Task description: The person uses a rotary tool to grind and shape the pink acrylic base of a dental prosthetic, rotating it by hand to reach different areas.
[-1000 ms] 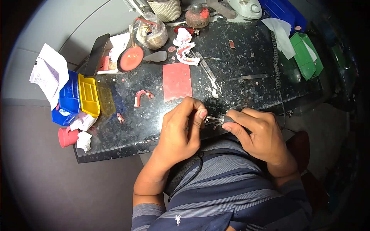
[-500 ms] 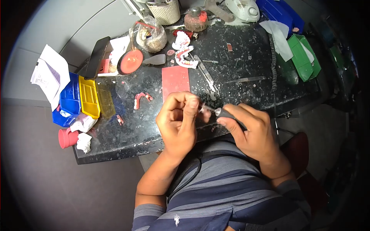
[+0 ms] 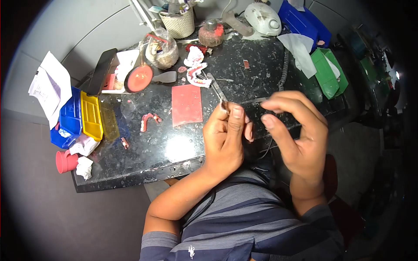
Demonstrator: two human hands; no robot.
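Note:
My left hand (image 3: 224,141) is raised over the front edge of the bench, thumb and forefinger pinched together. Whatever sits in that pinch is too hidden to name. To its right, my right hand (image 3: 300,135) has thumb and forefinger apart with nothing visible between them. Just beyond those fingertips lies a flat metal blade (image 3: 257,100) on the bench, partly covered by the hand. A pink wax sheet (image 3: 187,105) lies left of my left hand. Behind it are metal tweezers (image 3: 216,87) and a denture model (image 3: 198,76) with white teeth and pink gum.
A pink partial denture (image 3: 149,121) and a small pink piece (image 3: 125,143) lie left on the black bench (image 3: 143,163). A red mug (image 3: 66,161), a yellow tray (image 3: 91,117) and a round pan of pink wax (image 3: 140,79) stand further left. A green bin (image 3: 326,74) is at right.
The dark handpiece has left my right hand, whose fingers have spread and moved right and up. My left hand has shifted right, still pinched. The camera view has turned slightly.

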